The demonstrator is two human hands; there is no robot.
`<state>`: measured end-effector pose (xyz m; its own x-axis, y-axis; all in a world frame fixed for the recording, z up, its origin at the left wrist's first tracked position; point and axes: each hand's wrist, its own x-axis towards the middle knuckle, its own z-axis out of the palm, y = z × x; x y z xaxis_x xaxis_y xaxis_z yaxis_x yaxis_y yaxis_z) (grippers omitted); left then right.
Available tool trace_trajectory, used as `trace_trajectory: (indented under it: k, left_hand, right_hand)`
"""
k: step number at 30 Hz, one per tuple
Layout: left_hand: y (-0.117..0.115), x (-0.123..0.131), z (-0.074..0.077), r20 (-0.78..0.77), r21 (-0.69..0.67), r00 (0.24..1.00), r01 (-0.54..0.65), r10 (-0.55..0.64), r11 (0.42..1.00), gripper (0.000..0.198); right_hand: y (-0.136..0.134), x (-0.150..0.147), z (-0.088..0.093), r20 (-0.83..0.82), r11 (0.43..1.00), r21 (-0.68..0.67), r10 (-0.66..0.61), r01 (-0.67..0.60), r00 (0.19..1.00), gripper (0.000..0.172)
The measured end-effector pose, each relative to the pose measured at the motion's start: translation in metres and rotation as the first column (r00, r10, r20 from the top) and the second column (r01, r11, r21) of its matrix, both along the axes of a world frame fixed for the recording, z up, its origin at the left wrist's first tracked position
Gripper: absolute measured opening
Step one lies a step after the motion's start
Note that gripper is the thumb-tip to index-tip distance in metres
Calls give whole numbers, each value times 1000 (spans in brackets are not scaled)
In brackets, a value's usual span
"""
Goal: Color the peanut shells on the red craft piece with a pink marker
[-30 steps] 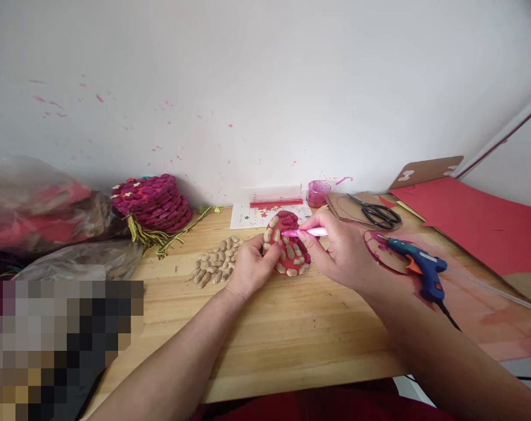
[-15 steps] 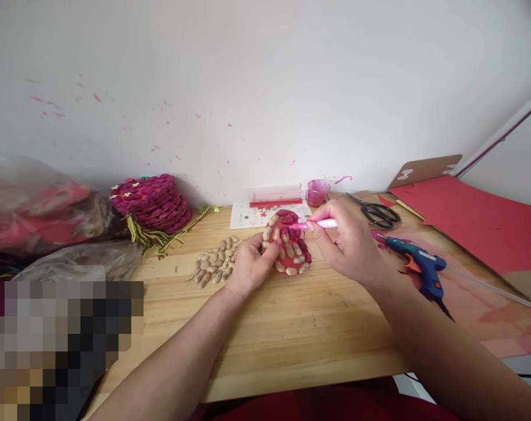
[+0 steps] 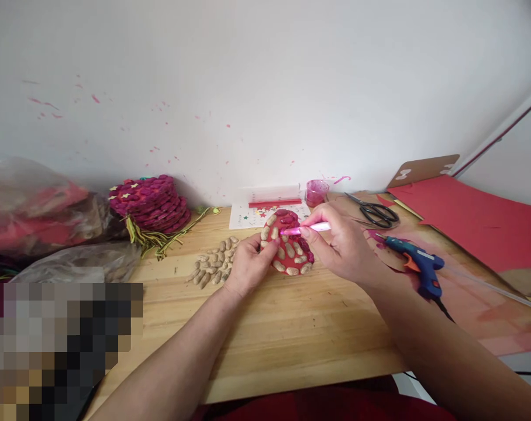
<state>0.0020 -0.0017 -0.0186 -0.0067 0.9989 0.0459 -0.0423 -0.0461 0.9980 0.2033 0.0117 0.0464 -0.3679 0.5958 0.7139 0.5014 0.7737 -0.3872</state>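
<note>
A red oval card piece (image 3: pixel 288 244) with peanut shells glued on it lies on the wooden table (image 3: pixel 283 327). My left hand (image 3: pixel 247 266) pinches its left edge and holds it down. My right hand (image 3: pixel 342 245) grips a pink pen-like brush (image 3: pixel 307 229) whose tip touches the upper part of the piece, where some shells are painted magenta. A pile of loose peanuts (image 3: pixel 215 264) lies just left of my left hand.
A stack of finished magenta pieces (image 3: pixel 151 202) with green strands sits at the back left. A small paint pot (image 3: pixel 317 192), scissors (image 3: pixel 375 211), a blue glue gun (image 3: pixel 417 263), red paper (image 3: pixel 476 219) and plastic bags (image 3: pixel 37 204) are around.
The brush tip moved right and up over the piece, then back left to its upper middle. My left hand stayed on the piece's edge.
</note>
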Motion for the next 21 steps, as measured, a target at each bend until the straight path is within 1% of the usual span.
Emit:
trace_trajectory:
  k: [2, 4, 9, 11, 17, 21]
  left_hand:
    - [0, 0, 0, -16, 3, 1000, -2, 2, 1000, 40]
    - [-1, 0, 0, -50, 14, 999, -16, 16, 1000, 39]
    - [-4, -1, 1, -246, 112, 967, -33, 59, 993, 34]
    - [-5, -1, 2, -291, 142, 953, -40, 80, 989, 33]
    - [-7, 0, 5, -314, 161, 945, -40, 90, 986, 31]
    - [-6, 0, 5, -314, 150, 945, -42, 88, 988, 32]
  right_hand:
    - [-2, 0, 1, 31, 1000, -7, 0, 0, 1000, 7]
    - [-3, 0, 1, 47, 1000, 14, 4, -4, 999, 8]
    - [-4, -6, -2, 114, 992, 122, -3, -11, 993, 9]
    - [-5, -9, -4, 132, 989, 147, -2, -17, 991, 9]
    - [-4, -10, -6, -5, 994, 106, 33, -33, 999, 7]
    - [-1, -10, -9, 38, 992, 124, 8, -13, 999, 3]
